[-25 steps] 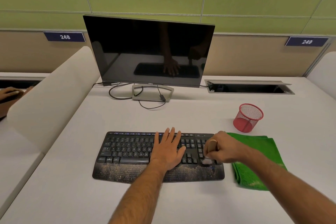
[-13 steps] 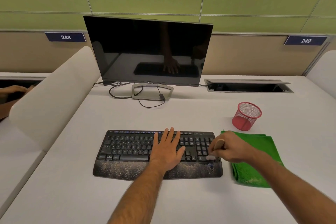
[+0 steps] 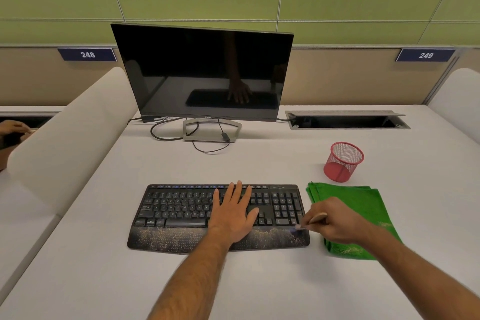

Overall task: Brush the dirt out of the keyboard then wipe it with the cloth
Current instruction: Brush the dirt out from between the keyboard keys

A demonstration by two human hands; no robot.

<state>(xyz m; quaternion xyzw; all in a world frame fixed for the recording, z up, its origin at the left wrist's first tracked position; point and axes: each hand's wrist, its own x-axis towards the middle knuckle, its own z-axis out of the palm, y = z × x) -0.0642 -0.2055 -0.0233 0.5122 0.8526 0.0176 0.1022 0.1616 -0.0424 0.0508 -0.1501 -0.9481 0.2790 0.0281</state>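
The right hand (image 3: 335,223) has its fingers (image 3: 315,212) curled around a small brush (image 3: 313,219), whose bristles touch the keyboard (image 3: 181,212) at its lower right corner. The left hand (image 3: 233,212) lies flat on the keys, fingers straight and spread. The dusty keyboard sits on the white worktop (image 3: 104,280). A folded green cloth (image 3: 363,200) lies just right of it, partly under the right hand.

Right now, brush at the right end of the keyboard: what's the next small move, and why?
Probably sweep the brush leftward along the palm rest. The right hand holds it with the bristles at the keyboard's lower right corner, and pale dirt speckles the whole palm rest. The left hand lies flat on the keys, steadying it. The cloth lies untouched, so wiping comes later.
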